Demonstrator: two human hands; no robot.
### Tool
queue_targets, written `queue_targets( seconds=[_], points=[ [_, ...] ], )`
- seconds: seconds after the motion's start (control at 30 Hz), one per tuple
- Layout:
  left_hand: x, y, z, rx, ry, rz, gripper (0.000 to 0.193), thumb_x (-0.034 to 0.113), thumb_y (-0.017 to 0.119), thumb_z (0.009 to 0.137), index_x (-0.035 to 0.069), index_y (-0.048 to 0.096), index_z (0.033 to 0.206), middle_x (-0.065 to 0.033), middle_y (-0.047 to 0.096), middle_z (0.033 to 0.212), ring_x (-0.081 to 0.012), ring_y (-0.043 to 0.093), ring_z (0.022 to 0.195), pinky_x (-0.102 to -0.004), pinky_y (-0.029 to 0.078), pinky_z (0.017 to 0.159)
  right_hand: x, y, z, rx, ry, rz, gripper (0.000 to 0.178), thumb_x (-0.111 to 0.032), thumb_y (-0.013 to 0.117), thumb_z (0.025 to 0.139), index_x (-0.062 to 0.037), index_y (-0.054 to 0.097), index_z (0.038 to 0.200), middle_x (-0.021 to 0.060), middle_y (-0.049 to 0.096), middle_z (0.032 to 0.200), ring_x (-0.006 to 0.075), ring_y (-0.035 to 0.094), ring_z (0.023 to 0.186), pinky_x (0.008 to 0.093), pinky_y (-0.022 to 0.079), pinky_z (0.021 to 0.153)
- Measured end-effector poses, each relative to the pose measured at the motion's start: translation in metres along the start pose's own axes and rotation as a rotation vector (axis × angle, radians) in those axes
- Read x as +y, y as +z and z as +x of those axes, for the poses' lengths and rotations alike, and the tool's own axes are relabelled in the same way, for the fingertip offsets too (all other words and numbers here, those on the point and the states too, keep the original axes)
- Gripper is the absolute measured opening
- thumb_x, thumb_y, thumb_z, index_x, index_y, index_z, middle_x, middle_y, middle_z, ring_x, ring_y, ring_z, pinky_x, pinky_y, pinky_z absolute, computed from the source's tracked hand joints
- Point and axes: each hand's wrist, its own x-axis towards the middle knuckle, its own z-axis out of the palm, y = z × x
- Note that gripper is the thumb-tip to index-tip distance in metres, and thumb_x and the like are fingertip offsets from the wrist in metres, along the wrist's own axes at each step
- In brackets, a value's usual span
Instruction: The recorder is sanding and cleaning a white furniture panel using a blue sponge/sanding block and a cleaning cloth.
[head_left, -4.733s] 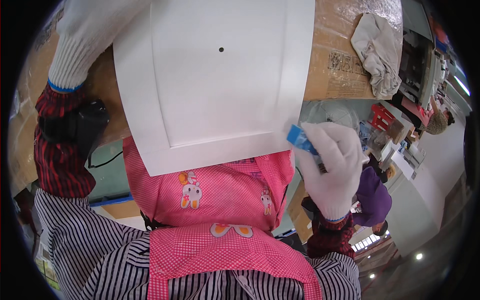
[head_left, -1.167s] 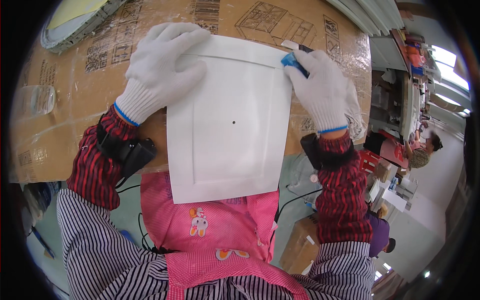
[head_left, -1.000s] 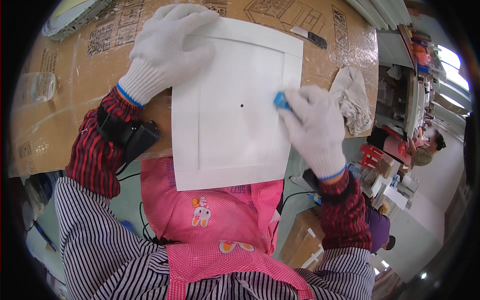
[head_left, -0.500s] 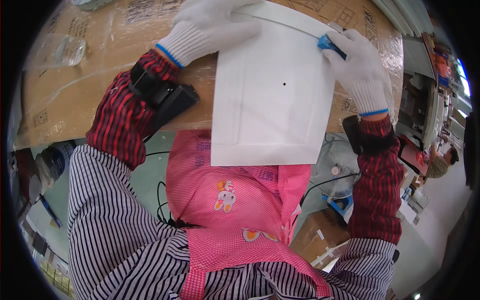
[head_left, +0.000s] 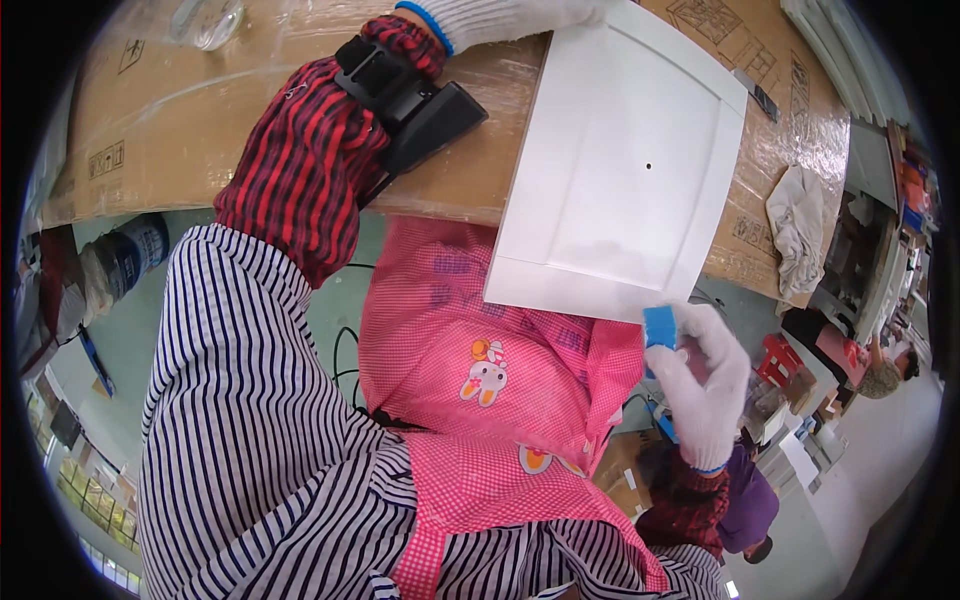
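White panel [head_left: 622,160] covers the bench edge — rag [head_left: 797,226] lies right, open floor below.

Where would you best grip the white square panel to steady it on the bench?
Probably the white panel by its overhanging near edge, coming from the person's side: that edge juts past the cardboard-covered bench, so fingers can wrap under it. The right hand with the blue block is nearest.

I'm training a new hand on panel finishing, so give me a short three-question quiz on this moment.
1. True or false: the white panel lies wholly on the cardboard-covered table.
2. Which hand holds the small blue block?
A. left hand
B. right hand
3. Fill in: the blue block sits at the panel's ____ edge, the one nearest the pink apron.

Key:
1. False; its near part overhangs the table edge.
2. B
3. near (lower)
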Motion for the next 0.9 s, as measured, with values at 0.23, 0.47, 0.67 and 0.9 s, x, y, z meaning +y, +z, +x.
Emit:
queue_targets(
  seconds=[0.23,0.47,0.67,0.9],
  points=[
    [-0.005,-0.007,0.003,0.285,-0.296,-0.202,0.029,0.022,0.066,0.094,0.003,0.074,0.114,-0.0157,0.076,0.105,-0.0296,0.072,0.097,-0.0358,0.055,0.089,-0.010,0.042,0.008,-0.293,0.209,0.739,0.040,-0.003,0.068,0.090,0.0042,0.062,0.129,0.0065,0.069,0.106,0.0121,0.065,0.093,0.0281,0.055,0.082],
    [0.005,-0.019,0.005,0.263,-0.632,-0.242,0.034,0.026,0.065,0.096,0.008,0.073,0.124,-0.0034,0.072,0.086,-0.0100,0.064,0.073,-0.0264,0.051,0.071,-0.051,0.061,0.039,-0.262,0.164,0.834,0.046,-0.004,0.062,0.087,0.0092,0.057,0.132,0.0087,0.068,0.108,0.0141,0.066,0.092,0.0292,0.056,0.082],
    [-0.004,-0.014,0.007,0.416,-0.609,-0.324,0.038,0.021,0.055,0.102,0.004,0.063,0.135,-0.0058,0.075,0.092,-0.0100,0.063,0.072,-0.0253,0.051,0.066,-0.061,0.068,0.059,-0.443,0.125,0.952,0.042,0.000,0.060,0.088,0.0064,0.060,0.130,0.0078,0.068,0.108,0.0136,0.067,0.095,0.0289,0.056,0.083],
    [-0.015,-0.009,0.005,0.285,-0.502,-0.155,0.039,0.031,0.061,0.097,0.010,0.067,0.129,-0.0149,0.075,0.104,-0.0309,0.072,0.098,-0.0385,0.054,0.089,-0.055,0.056,0.049,-0.580,0.111,0.959,0.038,-0.010,0.065,0.099,0.0010,0.059,0.135,0.0013,0.065,0.102,0.0076,0.062,0.087,0.0252,0.054,0.078]
  ],
)
